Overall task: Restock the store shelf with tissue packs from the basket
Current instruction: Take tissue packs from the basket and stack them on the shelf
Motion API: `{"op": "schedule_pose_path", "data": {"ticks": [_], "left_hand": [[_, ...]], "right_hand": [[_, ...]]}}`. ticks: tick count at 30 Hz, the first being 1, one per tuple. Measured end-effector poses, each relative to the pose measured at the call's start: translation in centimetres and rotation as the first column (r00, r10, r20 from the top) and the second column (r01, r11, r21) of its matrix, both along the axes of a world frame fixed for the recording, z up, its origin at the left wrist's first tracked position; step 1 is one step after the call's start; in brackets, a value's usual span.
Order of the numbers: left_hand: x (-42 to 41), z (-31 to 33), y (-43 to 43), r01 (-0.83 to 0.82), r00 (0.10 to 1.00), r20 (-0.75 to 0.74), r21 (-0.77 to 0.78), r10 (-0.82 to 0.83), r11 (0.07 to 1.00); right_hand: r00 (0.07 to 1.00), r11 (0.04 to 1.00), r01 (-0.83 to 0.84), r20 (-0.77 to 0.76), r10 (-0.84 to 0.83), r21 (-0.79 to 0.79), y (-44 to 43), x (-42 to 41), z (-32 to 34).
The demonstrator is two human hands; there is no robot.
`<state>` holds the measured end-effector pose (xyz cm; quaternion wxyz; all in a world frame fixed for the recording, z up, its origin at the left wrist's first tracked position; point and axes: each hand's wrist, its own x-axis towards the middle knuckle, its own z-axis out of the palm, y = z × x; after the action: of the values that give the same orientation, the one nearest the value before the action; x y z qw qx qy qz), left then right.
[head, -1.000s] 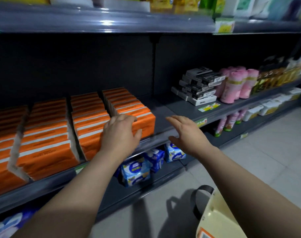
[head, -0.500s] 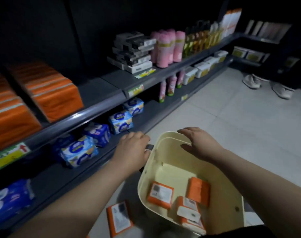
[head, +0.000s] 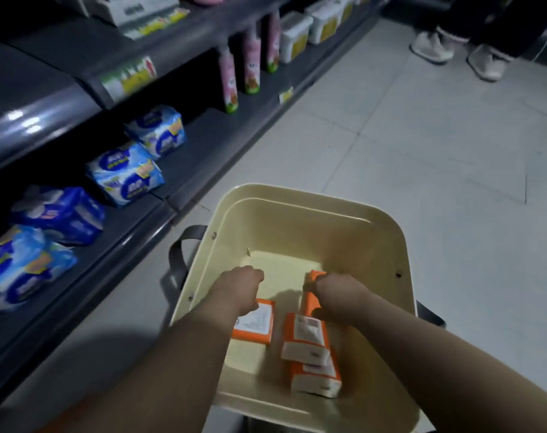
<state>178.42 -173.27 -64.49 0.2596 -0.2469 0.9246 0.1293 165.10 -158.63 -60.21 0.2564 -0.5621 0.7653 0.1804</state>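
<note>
A cream plastic basket with grey handles stands on the floor below me. Several orange-and-white tissue packs lie in it: one flat at the left, two stacked at the right front. My right hand is down in the basket with its fingers closed around an orange tissue pack standing on edge. My left hand hangs curled over the far end of the flat pack; its fingertips are hidden. The grey store shelf runs along the left.
Blue wrapped packs lie on the lowest shelf beside the basket. Pink bottles and white tubs stand further along. Another person's feet in light shoes are on the tiled floor at the top right.
My view swung from the shelf of orange packs down to the basket. Both hands dropped from the shelf edge past the rim into the basket, and the right hand took hold of a pack.
</note>
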Motion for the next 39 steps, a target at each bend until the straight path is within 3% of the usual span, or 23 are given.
{"op": "schedule_pose_path", "data": {"ticks": [7,16,21,26,32,36,39], "left_hand": [[-0.6,-5.7,0.2,0.046,0.990,0.133,0.046,-0.051,0.998],[-0.3,-7.4,0.7,0.121,0.961,0.250,0.020,-0.122,0.992],[-1.0,-2.5,-1.4,-0.057,0.998,-0.007,0.012,0.057,0.998],[-0.2,3.3,-2.4,-0.238,0.915,-0.285,0.189,0.285,0.953],[2.0,7.4,-2.3,-0.245,0.857,-0.387,0.279,0.342,0.929],[2.9,9.5,-2.6,-0.227,0.813,-0.442,0.358,0.378,0.906],[3.4,11.2,-3.3,-0.217,0.784,-0.517,0.292,0.345,0.931]], "right_hand": [[0.984,0.989,0.137,0.110,-0.142,0.050,0.1,-1.5,-4.2],[0.924,0.944,0.315,0.197,-0.328,0.095,0.8,-1.4,-6.7],[0.944,0.958,0.270,0.170,-0.283,0.094,0.5,0.0,-5.5],[0.961,0.976,0.208,0.172,-0.217,0.072,0.3,2.5,-5.1],[0.966,0.985,0.147,0.202,-0.164,0.094,0.9,5.3,-6.1],[0.989,0.996,0.012,0.147,-0.025,0.090,0.5,5.5,-6.2],[0.996,0.996,-0.007,0.093,-0.002,0.087,-1.0,3.9,-4.1]]}}
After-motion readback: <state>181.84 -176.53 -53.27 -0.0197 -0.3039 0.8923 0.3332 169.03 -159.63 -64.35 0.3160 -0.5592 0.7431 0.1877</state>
